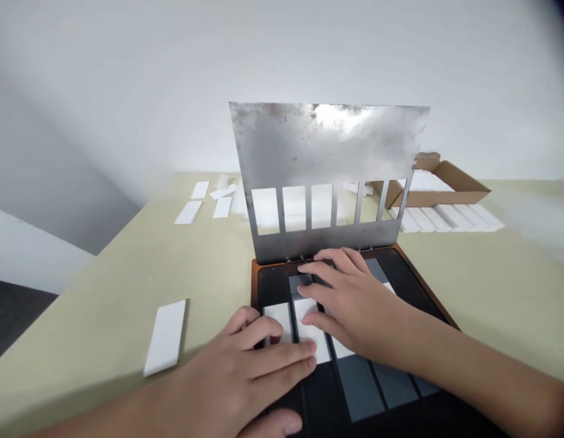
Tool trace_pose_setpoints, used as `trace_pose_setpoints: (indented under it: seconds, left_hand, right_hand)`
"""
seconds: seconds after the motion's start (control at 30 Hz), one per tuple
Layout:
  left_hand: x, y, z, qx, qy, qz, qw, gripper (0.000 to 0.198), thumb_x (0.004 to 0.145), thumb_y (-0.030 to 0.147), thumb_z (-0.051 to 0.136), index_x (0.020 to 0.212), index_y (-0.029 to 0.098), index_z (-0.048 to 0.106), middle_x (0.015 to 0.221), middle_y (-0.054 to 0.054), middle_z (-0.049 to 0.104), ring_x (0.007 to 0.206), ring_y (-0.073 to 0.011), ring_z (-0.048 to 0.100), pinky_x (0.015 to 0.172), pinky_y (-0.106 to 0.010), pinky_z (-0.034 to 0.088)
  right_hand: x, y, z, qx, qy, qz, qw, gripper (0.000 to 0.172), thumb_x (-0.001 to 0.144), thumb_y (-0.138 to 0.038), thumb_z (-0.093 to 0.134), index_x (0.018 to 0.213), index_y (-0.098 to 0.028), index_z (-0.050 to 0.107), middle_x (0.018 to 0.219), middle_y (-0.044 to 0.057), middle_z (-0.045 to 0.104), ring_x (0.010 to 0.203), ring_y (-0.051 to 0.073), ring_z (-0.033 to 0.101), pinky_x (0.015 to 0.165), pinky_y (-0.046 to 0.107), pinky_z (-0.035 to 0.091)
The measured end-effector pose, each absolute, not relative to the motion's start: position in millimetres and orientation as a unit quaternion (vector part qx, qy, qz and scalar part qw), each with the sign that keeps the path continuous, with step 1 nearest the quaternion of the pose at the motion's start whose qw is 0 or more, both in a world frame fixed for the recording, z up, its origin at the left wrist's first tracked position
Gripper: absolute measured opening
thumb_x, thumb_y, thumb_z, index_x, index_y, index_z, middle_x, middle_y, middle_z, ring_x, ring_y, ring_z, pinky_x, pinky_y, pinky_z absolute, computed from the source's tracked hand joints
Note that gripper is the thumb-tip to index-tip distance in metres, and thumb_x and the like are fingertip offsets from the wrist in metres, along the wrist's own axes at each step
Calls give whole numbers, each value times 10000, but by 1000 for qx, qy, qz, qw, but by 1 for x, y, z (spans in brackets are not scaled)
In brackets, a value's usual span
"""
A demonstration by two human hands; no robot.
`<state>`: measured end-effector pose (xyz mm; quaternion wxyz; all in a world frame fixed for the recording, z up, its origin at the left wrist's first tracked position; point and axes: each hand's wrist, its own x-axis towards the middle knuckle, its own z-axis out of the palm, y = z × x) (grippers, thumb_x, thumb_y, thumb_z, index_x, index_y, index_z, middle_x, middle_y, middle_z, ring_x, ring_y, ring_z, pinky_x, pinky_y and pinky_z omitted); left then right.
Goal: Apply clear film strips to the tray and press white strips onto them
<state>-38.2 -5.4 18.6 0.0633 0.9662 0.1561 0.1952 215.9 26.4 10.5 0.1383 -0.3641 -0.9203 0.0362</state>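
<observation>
A black jig board (318, 395) with an orange-brown edge lies in front of me, dark grey rectangles set in rows on it. White rectangular cards lie in its slots; one white card (321, 350) is in the middle, another white card (282, 313) to its left. My left hand (245, 371) rests over these cards, its two longest fingertips on the lower part of the middle card. My right hand (350, 295) spreads its fingers over the upper part of that card and the board, partly hiding other cards. Behind, a hinged metal plate (327, 146) with several rectangular windows stands raised.
A thick white piece (165, 337) lies on the pale green table (103, 304) at left. Several white pieces (189, 212) lie farther back. Behind the plate to the right are an open cardboard box (450, 198) with white contents and a row of white pieces (450, 219).
</observation>
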Motion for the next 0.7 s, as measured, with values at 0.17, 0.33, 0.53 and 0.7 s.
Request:
trace_pose_setpoints:
  seconds: [0.17,0.33,0.53,0.7]
  left_hand:
    - [-36,-5,21,967,164,187,59,367,1024,332,625,1343,162,689,1310,-54,759,992,-224,619,856,-383,457]
    - [-33,-6,19,959,178,211,67,306,1034,261,607,1308,170,707,1256,-41,781,969,-214,615,855,-374,440]
    - [-35,-6,13,958,180,210,80,308,1041,262,603,1322,180,700,1294,-15,768,986,-219,606,855,-378,417]
    - [-38,-8,9,956,180,212,96,312,1047,271,592,1320,165,701,1358,5,736,1014,-223,579,889,-390,394]
  right_hand:
    - [214,27,16,-365,-912,123,143,105,1011,-265,680,1085,-212,732,1230,65,758,1233,310,533,1073,518,368]
    - [211,26,17,-389,-894,169,145,316,973,-124,660,1276,-213,648,1081,54,764,1109,271,558,997,465,382]
    - [212,25,16,-353,-917,137,124,146,1020,-190,618,984,-224,755,915,38,719,970,245,546,927,444,389]
    - [219,23,12,-292,-949,56,103,121,908,-107,701,935,-214,750,923,36,690,966,248,518,921,441,393]
